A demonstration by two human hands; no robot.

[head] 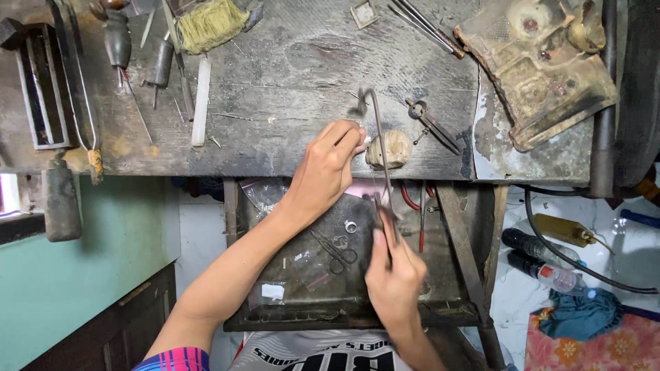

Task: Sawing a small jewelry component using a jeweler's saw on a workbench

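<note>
My left hand (328,167) rests at the front edge of the dark workbench (289,75), fingers pinched on a small pale piece pressed against a worn wooden bench peg (389,149). My right hand (393,275) grips the handle of a thin metal saw frame (380,141), which rises from the hand up past the peg to the bench top. The blade and the pinched piece are too small to see clearly.
A metal tray (309,268) under the bench holds scissors (337,253), a small ring (350,226) and plastic bags. On the bench lie a brush (210,24), dividers (432,126), a white stick (200,99) and a rusty block (540,62). Bottles (543,264) and a cloth lie on the floor at right.
</note>
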